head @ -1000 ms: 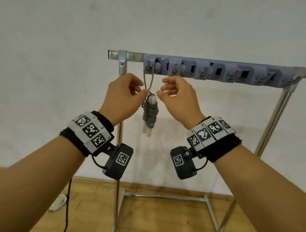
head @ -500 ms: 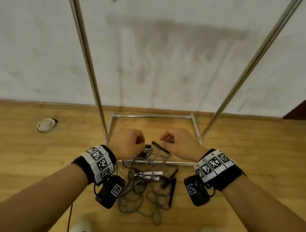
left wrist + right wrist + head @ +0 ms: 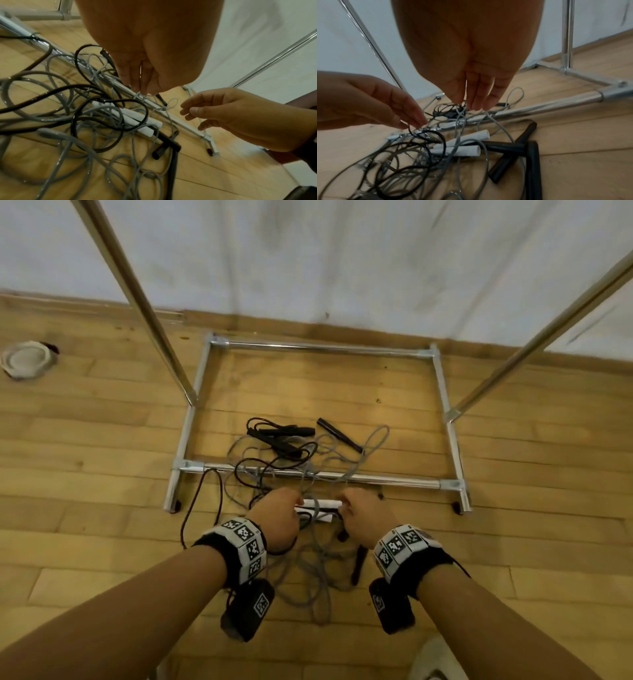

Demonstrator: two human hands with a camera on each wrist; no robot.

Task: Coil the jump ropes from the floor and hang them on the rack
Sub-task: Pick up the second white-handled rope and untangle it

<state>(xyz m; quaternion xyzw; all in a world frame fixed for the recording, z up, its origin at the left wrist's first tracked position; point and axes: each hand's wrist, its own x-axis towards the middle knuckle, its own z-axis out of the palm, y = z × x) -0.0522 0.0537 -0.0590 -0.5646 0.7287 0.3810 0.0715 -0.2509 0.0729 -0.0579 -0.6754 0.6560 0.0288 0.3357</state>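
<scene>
Lowered since a second ago: both hands, from the hanging bundle at the rack's top bar to the pile on the floor.

Left hand (image 3: 278,520): above the tangle, fingers (image 3: 135,82) pointing down, tips at a thin grey loop over the near bar; whether it pinches the cord, I cannot tell.
Right hand (image 3: 363,520): fingers (image 3: 477,100) hanging straight and relaxed, grasping nothing.
Jump ropes (image 3: 301,563): loose heap of grey and black cord, draped across the near base bar (image 3: 394,479) of the rack (image 3: 442,392), part inside the frame, part on my side.
White handles (image 3: 322,510): two, side by side between my hands, long axis left to right, flat on the floor (image 3: 102,460).
Black handles (image 3: 339,434): some inside the frame toward the far side, lying slantwise; others near my right wrist.
Room: open boards left and right of the pile; uprights rise at each side; wall (image 3: 342,261) closes off the far edge.
</scene>
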